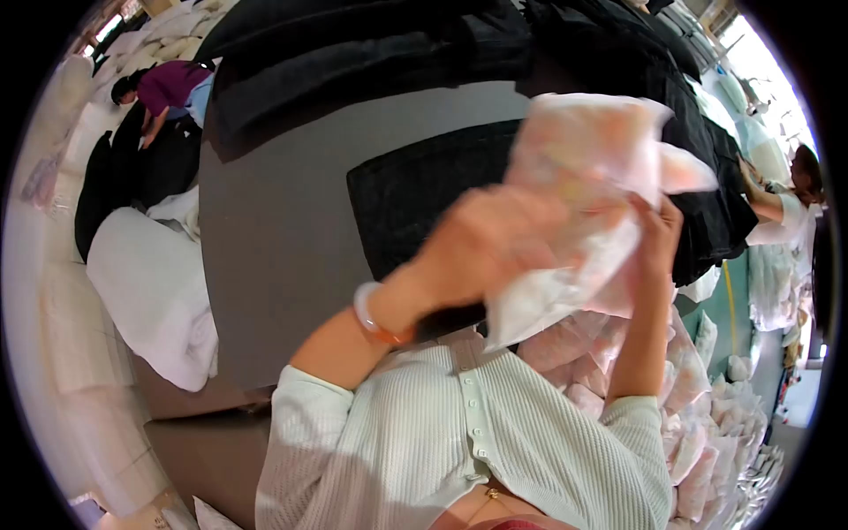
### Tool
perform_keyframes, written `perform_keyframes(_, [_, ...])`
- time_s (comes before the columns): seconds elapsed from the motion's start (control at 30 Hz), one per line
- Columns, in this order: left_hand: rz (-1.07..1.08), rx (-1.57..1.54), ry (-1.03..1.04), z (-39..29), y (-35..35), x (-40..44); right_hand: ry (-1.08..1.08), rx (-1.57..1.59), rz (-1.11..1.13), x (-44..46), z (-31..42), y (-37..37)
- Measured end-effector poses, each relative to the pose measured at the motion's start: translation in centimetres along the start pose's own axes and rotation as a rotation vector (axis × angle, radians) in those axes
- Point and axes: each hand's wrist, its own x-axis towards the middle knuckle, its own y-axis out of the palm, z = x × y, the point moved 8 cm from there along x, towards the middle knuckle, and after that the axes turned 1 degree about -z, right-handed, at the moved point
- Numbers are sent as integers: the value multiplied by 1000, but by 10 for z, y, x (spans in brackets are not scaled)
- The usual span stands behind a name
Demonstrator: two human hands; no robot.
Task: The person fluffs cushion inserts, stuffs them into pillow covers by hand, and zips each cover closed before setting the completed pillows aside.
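a pale, pink-patterned bag (587, 159) is being handled above the right part of the grey table (283, 221), partly over black cloth (397, 190). its right side is pinched by the right hand (655, 231); the left hand (481, 243) is held at its near left side, too blurred for its grip to be told. steady support from both sides seems called for.

**Around a flat grey table (283, 230)**

The table stands before the person. On it lies a flat black cloth panel (393, 199), with long, folded black cloths (371, 84) behind. A bulky white fabric bundle (150, 287) lies left of the table; a heap of translucent plastic bags (698, 450) lies to the person's right. Co-workers are far left (174, 87) and far right (786, 209).
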Motion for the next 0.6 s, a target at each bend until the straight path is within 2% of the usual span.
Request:
perform_keyframes(0.03, [-80,-76,-232,27,-23,-2,-37,-87,-71,6,-2,-39])
perform_keyframes(0.1, [-262,136,-437,104,-48,-26,-112,10,-152,1,6,-88])
perform_keyframes(0.17, [-74,244,-514,180,-10,-68,-143,45,-208,-4,10,-115])
perform_keyframes(0.23, [109,283,-471,205,40,-93,-118,51,-214,-9,4,-123])
perform_keyframes(0.3, [229,302,-573,231,75,-111,-166,-1,-200,-16,10,-115])
perform_keyframes(0.33, [265,358,-533,232,85,-110,-133,19,-186,-17,6,-112])
perform_keyframes(0.4, [305,401,-490,230,95,-104,-77,86,-155,-18,1,-103])
perform_keyframes(0.47, [396,424,-326,215,100,-93,-72,108,-120,-16,-2,-97])
perform_keyframes(0.6, [548,491,-296,236,112,-93,-48,93,-102,-14,-1,-83])
